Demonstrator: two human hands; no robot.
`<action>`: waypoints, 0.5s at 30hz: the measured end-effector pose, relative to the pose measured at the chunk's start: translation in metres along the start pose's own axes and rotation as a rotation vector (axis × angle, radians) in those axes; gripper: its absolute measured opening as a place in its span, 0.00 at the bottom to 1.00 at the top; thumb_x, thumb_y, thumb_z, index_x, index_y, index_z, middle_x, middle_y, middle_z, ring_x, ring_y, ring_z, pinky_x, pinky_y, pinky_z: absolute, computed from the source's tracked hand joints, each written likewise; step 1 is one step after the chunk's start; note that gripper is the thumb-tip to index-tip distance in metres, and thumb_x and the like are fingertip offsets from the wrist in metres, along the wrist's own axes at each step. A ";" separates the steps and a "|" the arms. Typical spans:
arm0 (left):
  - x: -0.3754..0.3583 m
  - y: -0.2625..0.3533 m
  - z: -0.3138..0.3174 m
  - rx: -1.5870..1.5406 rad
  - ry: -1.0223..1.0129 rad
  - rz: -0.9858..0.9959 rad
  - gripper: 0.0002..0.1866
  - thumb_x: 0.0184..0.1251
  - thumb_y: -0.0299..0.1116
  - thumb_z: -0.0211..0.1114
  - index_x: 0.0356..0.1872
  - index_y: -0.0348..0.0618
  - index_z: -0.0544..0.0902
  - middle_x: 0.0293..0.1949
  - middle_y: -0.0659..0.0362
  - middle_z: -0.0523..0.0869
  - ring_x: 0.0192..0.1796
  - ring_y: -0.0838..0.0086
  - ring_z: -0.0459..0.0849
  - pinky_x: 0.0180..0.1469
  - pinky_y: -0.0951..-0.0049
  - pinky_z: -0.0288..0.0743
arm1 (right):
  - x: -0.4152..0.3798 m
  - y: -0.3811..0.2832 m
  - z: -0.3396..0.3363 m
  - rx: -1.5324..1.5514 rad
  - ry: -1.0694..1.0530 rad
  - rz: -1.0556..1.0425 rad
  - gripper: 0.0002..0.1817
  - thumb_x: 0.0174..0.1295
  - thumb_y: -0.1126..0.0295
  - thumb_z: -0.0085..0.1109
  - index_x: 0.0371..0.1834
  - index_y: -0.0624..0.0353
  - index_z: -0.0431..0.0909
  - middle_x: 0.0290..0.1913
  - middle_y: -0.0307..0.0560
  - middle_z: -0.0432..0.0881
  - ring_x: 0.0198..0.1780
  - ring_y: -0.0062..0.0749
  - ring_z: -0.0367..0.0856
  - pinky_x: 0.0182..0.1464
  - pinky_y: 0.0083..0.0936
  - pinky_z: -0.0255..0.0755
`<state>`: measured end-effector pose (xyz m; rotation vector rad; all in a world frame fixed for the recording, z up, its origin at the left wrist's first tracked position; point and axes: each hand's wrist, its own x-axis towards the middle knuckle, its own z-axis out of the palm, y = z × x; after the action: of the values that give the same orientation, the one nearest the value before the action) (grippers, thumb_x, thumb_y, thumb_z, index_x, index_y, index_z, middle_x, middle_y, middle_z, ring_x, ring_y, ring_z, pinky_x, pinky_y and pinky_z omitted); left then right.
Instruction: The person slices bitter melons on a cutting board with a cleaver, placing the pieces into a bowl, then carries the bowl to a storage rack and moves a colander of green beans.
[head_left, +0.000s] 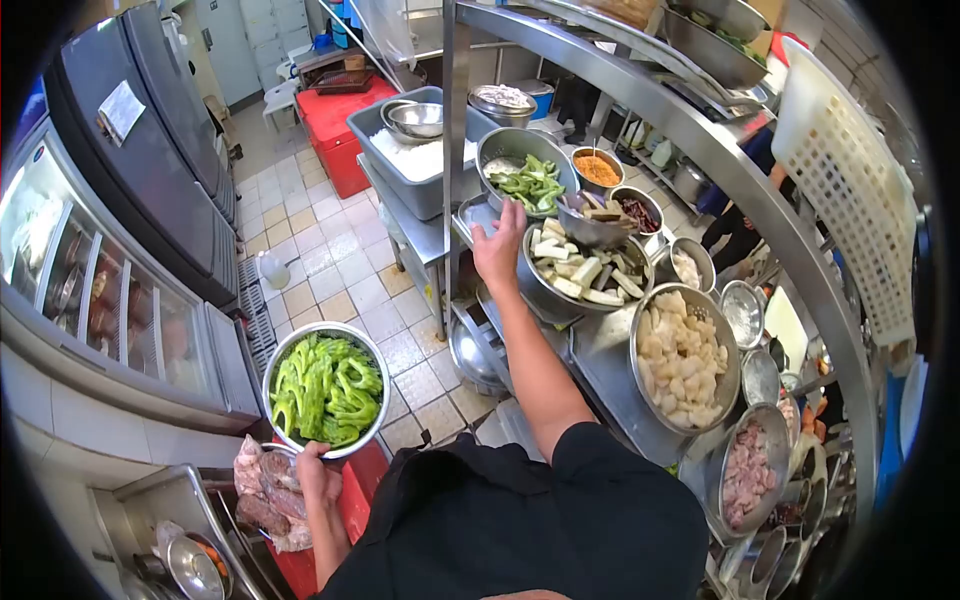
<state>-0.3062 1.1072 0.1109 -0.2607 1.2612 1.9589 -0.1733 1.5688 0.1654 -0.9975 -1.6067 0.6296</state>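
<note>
My left hand (318,478) is closed on the near rim of a round metal bowl (384,388), which is full of bright green sliced bitter melon (325,392). Ahead, my right hand (497,248) reaches over the shelf's edge with its fingers apart, fingertips at the near side of a metal pot (495,148) holding green pepper strips (530,183). Right beside that hand stands a wide metal bowl of pale cut vegetable sticks (585,270). A smaller bowl of purplish-skinned pieces (597,212) rests between these two.
A perforated metal bowl of pale chunks (682,358) and a bowl of raw meat (752,475) line the steel shelf. A steel post (455,130) rises near my right arm. Raw meat (272,495) lies beside my left hand. Fridges (140,130) stand left; a red box (340,140) sits ahead.
</note>
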 end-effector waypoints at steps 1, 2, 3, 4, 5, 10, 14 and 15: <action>0.010 0.009 0.012 -0.017 -0.024 -0.003 0.23 0.57 0.21 0.56 0.58 0.29 0.76 0.50 0.48 0.88 0.47 0.55 0.91 0.47 0.52 0.91 | 0.008 0.005 0.005 -0.060 0.029 0.001 0.45 0.61 0.72 0.71 0.80 0.73 0.58 0.80 0.74 0.52 0.78 0.67 0.63 0.77 0.44 0.65; 0.017 0.022 0.023 0.032 -0.023 -0.003 0.24 0.57 0.21 0.56 0.59 0.29 0.76 0.53 0.47 0.87 0.48 0.54 0.91 0.49 0.49 0.91 | 0.013 0.010 0.010 -0.032 0.028 0.035 0.46 0.60 0.73 0.71 0.80 0.72 0.57 0.81 0.75 0.50 0.80 0.70 0.58 0.80 0.45 0.61; 0.026 0.032 0.029 0.011 -0.032 0.012 0.25 0.58 0.21 0.55 0.60 0.29 0.76 0.53 0.46 0.87 0.49 0.53 0.91 0.50 0.47 0.90 | 0.013 0.008 0.014 -0.094 0.029 0.034 0.46 0.60 0.74 0.71 0.80 0.72 0.57 0.81 0.76 0.50 0.80 0.70 0.58 0.80 0.45 0.61; 0.040 0.040 0.041 0.031 -0.043 0.020 0.25 0.58 0.21 0.55 0.60 0.29 0.76 0.53 0.46 0.87 0.50 0.52 0.91 0.51 0.46 0.90 | 0.018 0.014 0.016 -0.152 0.033 0.044 0.46 0.60 0.74 0.71 0.80 0.73 0.57 0.81 0.76 0.50 0.80 0.71 0.58 0.79 0.45 0.61; 0.055 0.049 0.050 0.049 -0.056 0.025 0.25 0.58 0.21 0.55 0.60 0.29 0.76 0.53 0.46 0.87 0.50 0.52 0.91 0.51 0.45 0.89 | 0.021 0.018 0.021 -0.213 0.036 0.053 0.46 0.60 0.74 0.71 0.80 0.73 0.57 0.81 0.76 0.50 0.79 0.71 0.59 0.79 0.44 0.61; 0.137 0.103 0.107 0.251 -0.161 0.058 0.26 0.59 0.23 0.55 0.62 0.29 0.76 0.59 0.46 0.85 0.57 0.53 0.89 0.57 0.45 0.88 | 0.043 0.010 0.035 -0.392 0.181 0.083 0.20 0.59 0.73 0.73 0.55 0.59 0.80 0.52 0.56 0.77 0.53 0.59 0.83 0.54 0.48 0.78; 0.224 0.137 0.186 0.307 -0.332 0.051 0.31 0.58 0.20 0.53 0.67 0.27 0.71 0.64 0.45 0.83 0.60 0.51 0.88 0.60 0.41 0.86 | 0.055 0.033 0.036 -0.448 0.326 0.083 0.08 0.59 0.73 0.73 0.39 0.58 0.84 0.43 0.52 0.79 0.45 0.55 0.84 0.46 0.45 0.79; 0.239 0.146 0.211 0.301 -0.381 0.024 0.30 0.59 0.20 0.52 0.67 0.26 0.71 0.64 0.45 0.83 0.60 0.50 0.87 0.61 0.40 0.85 | 0.055 0.033 0.032 -0.442 0.316 0.078 0.08 0.58 0.73 0.74 0.38 0.58 0.84 0.42 0.52 0.79 0.44 0.55 0.84 0.45 0.44 0.79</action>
<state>-0.5224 1.3741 0.1837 0.2672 1.2807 1.7043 -0.1981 1.6352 0.1582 -1.4113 -1.4550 0.1508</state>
